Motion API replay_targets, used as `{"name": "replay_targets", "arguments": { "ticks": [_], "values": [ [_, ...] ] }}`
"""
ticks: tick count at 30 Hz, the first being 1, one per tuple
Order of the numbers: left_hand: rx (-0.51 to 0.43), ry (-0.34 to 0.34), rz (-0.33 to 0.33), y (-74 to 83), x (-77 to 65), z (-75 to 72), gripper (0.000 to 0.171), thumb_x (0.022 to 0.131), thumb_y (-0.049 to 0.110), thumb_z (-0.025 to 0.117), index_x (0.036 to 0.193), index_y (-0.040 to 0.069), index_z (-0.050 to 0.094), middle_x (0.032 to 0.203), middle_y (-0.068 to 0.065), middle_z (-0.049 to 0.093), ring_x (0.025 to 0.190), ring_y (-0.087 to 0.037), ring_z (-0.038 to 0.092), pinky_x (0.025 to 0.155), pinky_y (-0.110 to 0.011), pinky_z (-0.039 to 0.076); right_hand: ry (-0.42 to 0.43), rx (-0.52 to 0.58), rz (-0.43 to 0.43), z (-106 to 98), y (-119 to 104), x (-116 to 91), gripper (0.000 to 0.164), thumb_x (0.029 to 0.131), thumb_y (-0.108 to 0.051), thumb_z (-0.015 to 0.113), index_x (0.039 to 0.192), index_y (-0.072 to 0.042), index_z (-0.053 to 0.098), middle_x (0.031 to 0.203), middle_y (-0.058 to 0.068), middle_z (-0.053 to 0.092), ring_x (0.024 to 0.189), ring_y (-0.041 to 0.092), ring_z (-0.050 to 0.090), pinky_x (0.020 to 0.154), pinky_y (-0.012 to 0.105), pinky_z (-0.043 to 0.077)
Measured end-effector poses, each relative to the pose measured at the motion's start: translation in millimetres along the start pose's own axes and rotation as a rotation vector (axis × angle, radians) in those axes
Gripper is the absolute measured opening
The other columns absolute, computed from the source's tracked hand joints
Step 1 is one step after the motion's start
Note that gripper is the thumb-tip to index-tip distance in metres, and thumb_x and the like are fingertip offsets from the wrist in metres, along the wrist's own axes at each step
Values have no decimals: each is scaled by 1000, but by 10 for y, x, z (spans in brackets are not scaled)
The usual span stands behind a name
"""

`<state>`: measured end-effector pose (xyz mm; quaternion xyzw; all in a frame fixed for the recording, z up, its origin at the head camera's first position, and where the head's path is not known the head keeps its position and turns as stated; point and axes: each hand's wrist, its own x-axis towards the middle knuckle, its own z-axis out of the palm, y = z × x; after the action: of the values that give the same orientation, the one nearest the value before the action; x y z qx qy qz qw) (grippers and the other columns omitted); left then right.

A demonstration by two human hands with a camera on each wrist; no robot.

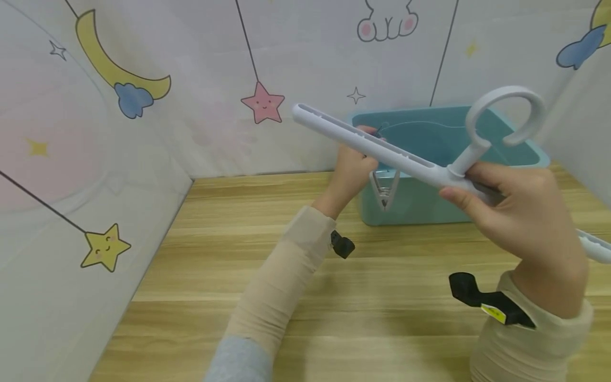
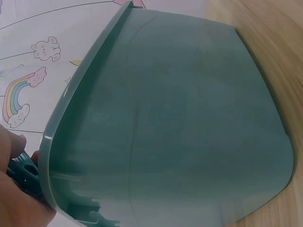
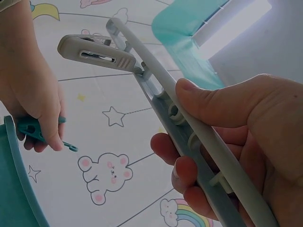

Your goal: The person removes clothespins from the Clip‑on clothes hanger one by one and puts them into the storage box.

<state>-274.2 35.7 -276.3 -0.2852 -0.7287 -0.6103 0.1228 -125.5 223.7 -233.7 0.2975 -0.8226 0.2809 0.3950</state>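
Note:
My right hand (image 1: 530, 212) grips a white plastic clothes hanger (image 1: 377, 148) near the base of its round hook, holding it tilted above the table. In the right wrist view, the thumb lies on top of the hanger's slotted bar and the fingers curl beneath. A white clip (image 1: 384, 190) hangs from the bar. Beside the rim of the teal basin (image 1: 410, 207), my left hand (image 1: 352, 171) pinches a teal clothes peg (image 3: 35, 130), which shows between its fingers in the right wrist view. The hanger partly hides that hand in the head view.
The basin stands at the back right of the wooden table (image 1: 248, 212), close to the patterned wall sheet (image 1: 215, 95). The hanger's far end (image 1: 594, 246) sticks out right of my right hand. Black wrist mounts (image 1: 491, 300) sit on both sleeves.

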Motion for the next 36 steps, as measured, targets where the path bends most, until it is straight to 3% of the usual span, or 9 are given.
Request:
{"name": "replay_targets", "arguments": {
  "ticks": [4,9,14,18,21,29,33,36],
  "values": [
    [-4,-22,-46,6,1,27,30,94,6,60,121,-6,55,109,-16,62,94,-21,63,81,-22,51,-6,-7,8,-6,-2,-7,53,89,-49,63,82,2,70,57,-8,46,50,-3,32,47,14,24],
    [0,-57,-95,-6,9,43,32,94,8,61,122,-4,54,104,-15,64,89,-19,62,76,-22,52,-16,-21,20,-12,-4,-17,48,89,-46,65,81,1,70,57,-8,46,51,-3,32,47,15,24],
    [61,-75,-93,-37,20,47,31,94,11,62,121,-2,54,106,-13,63,90,-17,61,76,-21,50,-34,-28,12,-16,-12,-12,37,88,-35,71,81,1,69,57,-8,45,50,-3,32,47,15,24],
    [83,-70,-87,-56,8,56,31,92,9,64,119,-4,55,107,-13,62,91,-18,61,78,-21,51,-61,-53,19,-23,-25,-2,17,76,-10,80,82,1,69,58,-7,45,51,-3,32,48,14,26],
    [115,-64,-84,-68,5,68,31,91,8,65,118,-4,56,108,-12,63,92,-17,61,79,-19,50,-72,-67,32,-23,-31,-4,19,69,-1,81,84,1,69,59,-6,47,52,-3,33,48,14,27],
    [123,-48,-34,-74,-51,65,45,74,-18,56,117,-5,58,106,-15,63,83,-18,57,67,-20,45,-63,-76,42,-9,-15,-27,17,73,-8,82,84,-2,70,59,-6,49,52,-2,34,49,14,28],
    [166,-45,8,-69,-101,52,37,79,-12,59,116,-5,59,100,-15,63,75,-18,53,62,-20,41,-72,-76,36,-4,-13,-21,18,76,-13,81,85,-2,70,59,-6,48,52,-3,33,49,15,27],
    [186,-41,30,-60,-129,43,34,81,-9,60,115,-5,59,102,-16,64,80,-18,54,67,-20,42,-79,-63,30,-1,-9,-13,35,86,-35,74,85,-1,70,58,-6,47,52,-3,33,49,15,26]
  ]
}}
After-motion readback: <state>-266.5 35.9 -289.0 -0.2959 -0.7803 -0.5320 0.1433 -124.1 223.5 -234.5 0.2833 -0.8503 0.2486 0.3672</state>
